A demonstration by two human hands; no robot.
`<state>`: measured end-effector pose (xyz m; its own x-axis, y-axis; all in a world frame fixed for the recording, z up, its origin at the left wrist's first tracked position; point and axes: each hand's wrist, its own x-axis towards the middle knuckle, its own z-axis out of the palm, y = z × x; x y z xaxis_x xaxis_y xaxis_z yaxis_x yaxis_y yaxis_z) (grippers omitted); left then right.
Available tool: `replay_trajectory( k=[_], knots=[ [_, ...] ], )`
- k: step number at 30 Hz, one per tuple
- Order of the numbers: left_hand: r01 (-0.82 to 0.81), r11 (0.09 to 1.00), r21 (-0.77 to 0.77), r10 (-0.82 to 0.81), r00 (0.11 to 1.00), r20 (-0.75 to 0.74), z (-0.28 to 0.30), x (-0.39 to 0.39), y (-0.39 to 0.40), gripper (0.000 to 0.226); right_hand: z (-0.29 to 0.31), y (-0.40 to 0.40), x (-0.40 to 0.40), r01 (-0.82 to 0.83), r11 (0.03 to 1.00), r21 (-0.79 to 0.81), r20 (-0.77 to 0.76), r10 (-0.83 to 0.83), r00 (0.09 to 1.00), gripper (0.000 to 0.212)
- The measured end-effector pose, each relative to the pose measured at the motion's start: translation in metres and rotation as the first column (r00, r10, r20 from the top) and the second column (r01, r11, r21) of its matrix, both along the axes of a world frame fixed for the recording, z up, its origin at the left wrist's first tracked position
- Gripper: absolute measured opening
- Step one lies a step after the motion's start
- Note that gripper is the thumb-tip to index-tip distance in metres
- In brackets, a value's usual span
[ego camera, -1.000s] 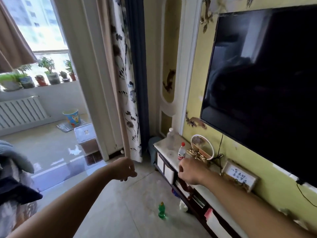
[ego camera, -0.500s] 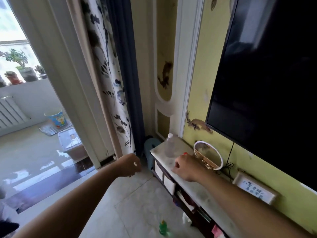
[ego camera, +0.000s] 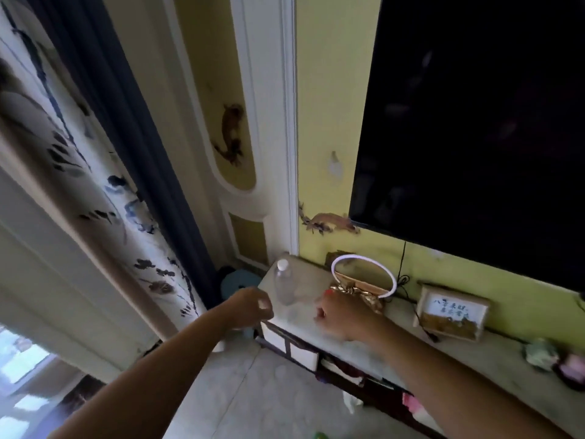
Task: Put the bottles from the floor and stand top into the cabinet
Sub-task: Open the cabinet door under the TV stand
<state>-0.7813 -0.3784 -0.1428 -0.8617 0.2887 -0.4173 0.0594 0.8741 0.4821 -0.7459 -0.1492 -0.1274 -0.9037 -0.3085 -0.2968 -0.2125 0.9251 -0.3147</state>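
Your right hand rests over the marble top of the stand, near its left end. The fingers are curled around the small bottle with the red cap; only the red cap shows above the knuckles, so the bottle's body is hidden and you cannot confirm how firmly it is held.

Your left hand hangs in the air just off the left end of the stand, at the front corner. It is closed into a loose fist with nothing visible inside it.

The clear bottle with the white cap stands upright on the stand top near the left end, between your two hands and touching neither. At the bottom edge of the view, a green bottle sits on the floor in front of the stand; only its top is visible.

Behind your right hand, a round mirror with a white rim stands on a gold base, close to the wall. Further right along the back edge stands a framed sign. The television hangs on the yellow wall above the stand. White drawer fronts show under the left end of the top.
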Motion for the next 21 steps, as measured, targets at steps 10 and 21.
replay_trajectory(
  k=[10,21],
  knots=[
    [0.21,0.977,-0.029,-0.208,0.977,0.044,-0.054,-0.057,-0.049,0.024,-0.044,-0.07,-0.014,0.328,0.944,0.033,0.092,-0.33,0.94,0.026],
    [0.194,0.975,-0.109,-0.173,0.969,0.176,-0.189,-0.058,-0.033,0.038,-0.155,-0.052,-0.022,0.421,0.903,0.084,0.203,-0.429,0.88,0.026]
  ],
)
